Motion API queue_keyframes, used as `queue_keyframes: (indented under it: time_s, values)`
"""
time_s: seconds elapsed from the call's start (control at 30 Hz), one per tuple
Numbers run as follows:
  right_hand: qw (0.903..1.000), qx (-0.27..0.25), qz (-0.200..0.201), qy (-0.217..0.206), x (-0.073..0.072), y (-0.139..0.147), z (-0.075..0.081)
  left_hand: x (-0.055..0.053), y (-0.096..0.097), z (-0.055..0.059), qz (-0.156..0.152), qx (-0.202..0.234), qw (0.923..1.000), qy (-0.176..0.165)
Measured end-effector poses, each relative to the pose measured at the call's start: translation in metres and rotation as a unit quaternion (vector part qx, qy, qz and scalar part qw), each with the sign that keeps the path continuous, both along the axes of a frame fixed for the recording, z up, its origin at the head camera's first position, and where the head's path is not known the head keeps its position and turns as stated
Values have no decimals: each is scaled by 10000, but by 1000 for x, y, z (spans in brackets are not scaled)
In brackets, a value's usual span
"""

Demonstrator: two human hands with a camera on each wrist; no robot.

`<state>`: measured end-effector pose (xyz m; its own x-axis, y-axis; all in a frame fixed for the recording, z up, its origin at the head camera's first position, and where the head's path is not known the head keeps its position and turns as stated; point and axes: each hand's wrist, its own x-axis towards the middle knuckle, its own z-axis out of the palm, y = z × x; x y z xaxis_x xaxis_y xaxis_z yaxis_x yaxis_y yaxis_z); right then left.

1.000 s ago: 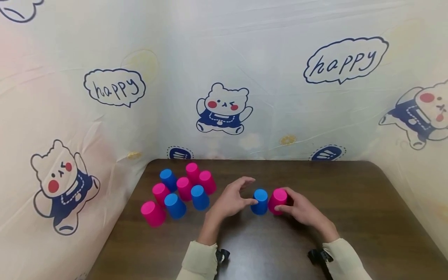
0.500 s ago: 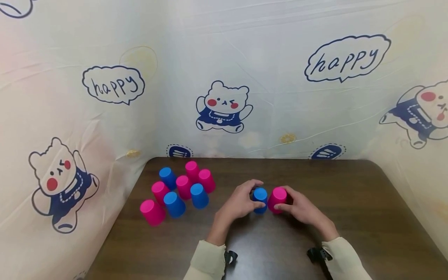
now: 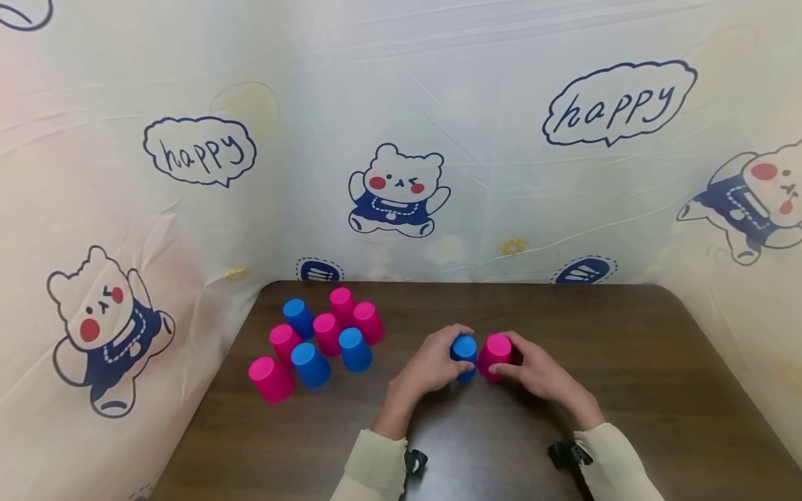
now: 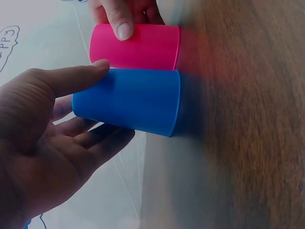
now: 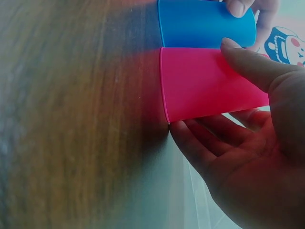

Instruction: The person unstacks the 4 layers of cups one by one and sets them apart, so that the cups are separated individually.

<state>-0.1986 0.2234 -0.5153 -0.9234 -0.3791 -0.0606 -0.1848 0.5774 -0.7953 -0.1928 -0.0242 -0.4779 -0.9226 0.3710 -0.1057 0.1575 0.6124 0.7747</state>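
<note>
Toward the table's middle, a blue cup (image 3: 464,346) and a pink cup (image 3: 498,351) stand upside down, side by side. My left hand (image 3: 432,362) holds the blue cup (image 4: 138,98), thumb on the near side and fingers round the far side. From the right, my right hand (image 3: 540,370) grips the pink cup (image 5: 205,86) in the same way. Both wrist views show the cups' rims down at the tabletop and their walls very close at the rims. The fingers behind each cup are partly hidden in the head view.
On the left of the brown table (image 3: 626,390), several more upturned cups stand in a loose group, among them a pink cup (image 3: 271,380) at the front and a blue cup (image 3: 356,350) nearest my left hand. A printed curtain (image 3: 401,83) encloses the back and sides.
My left hand has moved right and closed round the blue cup, which it only reached toward before. My right hand stays on the pink cup. The grouped cups have not moved.
</note>
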Motion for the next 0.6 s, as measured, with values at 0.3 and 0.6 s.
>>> queue_keyframes:
  time_s: [0.3,0.6]
  values:
    - [10000,-33,20,-13,0,0,-1,-2,-1,-4,-47,28,10000,-12]
    - [10000,1,-26,-76,-1,1,0,0,-7,-1,0,-7,10000,15]
